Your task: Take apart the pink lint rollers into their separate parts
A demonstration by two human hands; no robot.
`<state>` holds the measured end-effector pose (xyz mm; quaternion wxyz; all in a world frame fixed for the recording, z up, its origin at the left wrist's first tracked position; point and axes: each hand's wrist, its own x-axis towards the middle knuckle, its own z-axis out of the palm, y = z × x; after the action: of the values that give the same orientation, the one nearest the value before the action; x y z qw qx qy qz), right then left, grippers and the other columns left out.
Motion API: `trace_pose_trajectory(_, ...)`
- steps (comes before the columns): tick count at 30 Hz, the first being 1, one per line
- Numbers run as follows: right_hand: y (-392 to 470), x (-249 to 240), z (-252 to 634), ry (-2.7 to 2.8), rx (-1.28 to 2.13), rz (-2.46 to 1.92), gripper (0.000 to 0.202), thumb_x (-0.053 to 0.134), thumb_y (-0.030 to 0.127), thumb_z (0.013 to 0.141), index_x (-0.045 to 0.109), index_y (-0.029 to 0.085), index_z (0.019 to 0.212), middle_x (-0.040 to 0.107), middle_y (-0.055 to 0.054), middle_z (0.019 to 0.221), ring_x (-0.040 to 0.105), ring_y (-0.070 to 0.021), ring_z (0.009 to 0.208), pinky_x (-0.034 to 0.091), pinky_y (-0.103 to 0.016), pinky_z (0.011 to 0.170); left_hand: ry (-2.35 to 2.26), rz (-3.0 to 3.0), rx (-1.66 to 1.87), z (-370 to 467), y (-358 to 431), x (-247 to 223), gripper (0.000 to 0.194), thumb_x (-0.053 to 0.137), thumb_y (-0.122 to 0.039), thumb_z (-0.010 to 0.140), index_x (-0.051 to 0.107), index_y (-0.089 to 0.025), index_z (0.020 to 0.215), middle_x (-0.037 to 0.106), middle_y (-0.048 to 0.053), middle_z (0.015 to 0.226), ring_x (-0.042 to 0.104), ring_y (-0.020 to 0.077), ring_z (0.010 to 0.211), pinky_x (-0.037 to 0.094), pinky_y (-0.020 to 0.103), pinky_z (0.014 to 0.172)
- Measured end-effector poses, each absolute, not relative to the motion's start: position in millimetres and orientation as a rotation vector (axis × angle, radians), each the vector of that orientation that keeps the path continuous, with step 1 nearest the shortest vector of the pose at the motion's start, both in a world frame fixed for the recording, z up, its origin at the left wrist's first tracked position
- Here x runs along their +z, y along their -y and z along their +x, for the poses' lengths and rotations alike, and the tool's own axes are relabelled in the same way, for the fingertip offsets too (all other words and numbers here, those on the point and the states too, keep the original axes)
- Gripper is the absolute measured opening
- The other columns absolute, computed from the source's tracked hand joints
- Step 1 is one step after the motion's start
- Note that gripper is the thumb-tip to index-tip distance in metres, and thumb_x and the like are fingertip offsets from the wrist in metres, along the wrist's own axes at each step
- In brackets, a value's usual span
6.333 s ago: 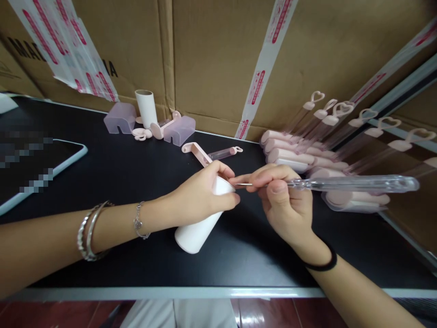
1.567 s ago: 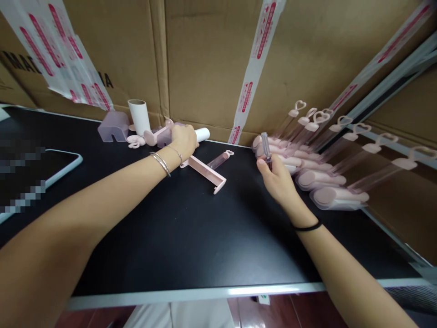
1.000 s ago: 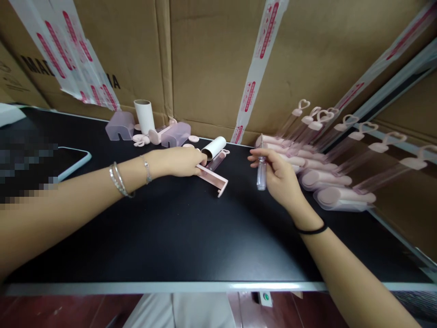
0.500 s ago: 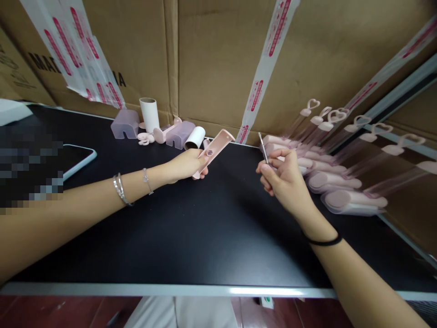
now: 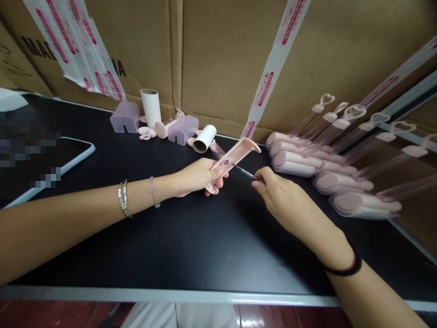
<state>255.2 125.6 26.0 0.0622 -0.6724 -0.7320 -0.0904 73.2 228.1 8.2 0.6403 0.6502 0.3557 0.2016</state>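
Above the black tabletop, near its middle, it's the left hand doing the holding: fingers closed round the lower end of a pale pink plastic trough with a rounded, upturned end plate, tilted so its hollow side shows and its far end points up to the right. That trough was lying flat a second ago; now it's up off the surface, and look at the right hand! Curled snugly round a slim tool with a thin metal shaft, its handle hidden in the grip, it has swung across. Half a second back the shaft pointed upward, well apart from the trough; now it slants left, tip right by the small round purple fitting inside the hollow, though whether they touch, I can't tell. Just behind, the white cardboard tube that the left hand gripped six seconds ago lies on its side, open end facing forward, and close by is a clear purple-tinted strip, partly covered by the trough. Further left, no change: a second white tube stands upright between two translucent purple covers. Over on the right, the row of pink rollers with long clear handles and heart-shaped loops holds its place.
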Motion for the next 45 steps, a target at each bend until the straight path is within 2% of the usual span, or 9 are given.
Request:
trace_pose_trajectory(3, -123.6, 25.5, 252.5, 2.258, -0.316, -2.032, 0.015, 0.038, 0.027, 0.094, 0.049, 0.017, 0.09, 0.065, -0.005, 0.086, 0.064, -0.0175, 0.068, 0.03, -0.025, 0.048, -0.844, 1.501, 0.442, 74.2, -227.4, 10.2, 0.023, 0.046, -0.031, 0.092, 0.054, -0.013, 0.08, 0.055, -0.003, 0.059, 0.053, 0.0078, 0.046, 0.039, 0.019, 0.041)
trace_pose_trajectory(8, -119.2, 29.5, 245.7, 2.207, -0.712, -2.186, 0.024, 0.037, 0.032, 0.094, 0.054, 0.019, 0.084, 0.064, -0.002, 0.066, 0.06, -0.0183, 0.05, 0.018, -0.025, 0.041, -0.859, 1.502, 0.402, 75.8, -227.5, 9.3, 0.021, 0.043, -0.028, 0.093, 0.052, -0.014, 0.08, 0.058, -0.001, 0.062, 0.056, 0.0091, 0.048, 0.042, 0.02, 0.042)
trace_pose_trajectory(15, -111.0, 32.2, 245.3, 2.156, -0.963, -1.984, 0.027, 0.04, 0.035, 0.091, 0.059, 0.02, 0.079, 0.064, -0.001, 0.063, 0.056, -0.0149, 0.044, 0.017, -0.024, 0.041, -0.888, 1.539, 0.383, 77.1, -228.3, 8.2, 0.029, 0.046, -0.039, 0.091, 0.052, -0.014, 0.079, 0.058, -0.001, 0.058, 0.056, 0.0097, 0.044, 0.042, 0.019, 0.04)
trace_pose_trajectory(23, -112.4, 29.5, 244.2, 2.159, -0.815, -2.02, 0.028, 0.038, 0.034, 0.092, 0.06, 0.019, 0.082, 0.066, -0.002, 0.068, 0.054, -0.013, 0.046, 0.019, -0.024, 0.043, -0.885, 1.528, 0.397, 76.1, -227.3, 10.3, 0.027, 0.042, -0.036, 0.093, 0.052, -0.015, 0.079, 0.053, -0.003, 0.053, 0.055, 0.0097, 0.043, 0.037, 0.019, 0.037)
trace_pose_trajectory(28, -110.9, 26.0, 235.7, 2.133, -0.74, -2.102, 0.03, 0.036, 0.033, 0.093, 0.054, 0.019, 0.075, 0.062, -0.003, 0.064, 0.053, -0.0132, 0.045, 0.017, -0.025, 0.043, -0.867, 1.534, 0.34, 75.5, -227.2, 13.1, 0.028, 0.038, -0.028, 0.095, 0.052, -0.014, 0.076, 0.054, -0.002, 0.052, 0.055, 0.0094, 0.042, 0.036, 0.018, 0.037)
trace_pose_trajectory(33, -114.3, 16.4, 229.9, 2.142, -0.779, -2.118, 0.026, 0.034, 0.029, 0.094, 0.052, 0.019, 0.077, 0.059, 0.0, 0.061, 0.054, -0.0125, 0.043, 0.013, -0.023, 0.04, -0.883, 1.55, 0.298, 75.7, -229.0, 17.4, 0.031, 0.032, -0.025, 0.096, 0.045, -0.016, 0.07, 0.05, -0.003, 0.047, 0.047, 0.0071, 0.035, 0.026, 0.016, 0.031)
trace_pose_trajectory(39, -124.8, 4.7, 236.4, 2.216, -0.873, -2.082, 0.03, 0.029, 0.029, 0.096, 0.051, 0.019, 0.078, 0.059, 0.001, 0.063, 0.055, -0.0118, 0.041, 0.008, -0.023, 0.04, -0.879, 1.526, 0.228, 73.4, -232.2, 22.2, 0.03, 0.033, -0.022, 0.095, 0.043, -0.016, 0.067, 0.047, -0.004, 0.045, 0.038, 0.0046, 0.031, 0.02, 0.015, 0.032)
trace_pose_trajectory(45, -119.5, 4.5, 229.6, 2.196, -0.895, -2.173, 0.026, 0.03, 0.026, 0.095, 0.05, 0.019, 0.081, 0.059, -0.001, 0.064, 0.057, -0.012, 0.043, 0.007, -0.023, 0.041, -0.925, 1.532, 0.208, 75.0, -232.2, 22.1, 0.029, 0.036, -0.026, 0.094, 0.045, -0.016, 0.068, 0.049, -0.003, 0.047, 0.04, 0.0058, 0.034, 0.026, 0.016, 0.036)
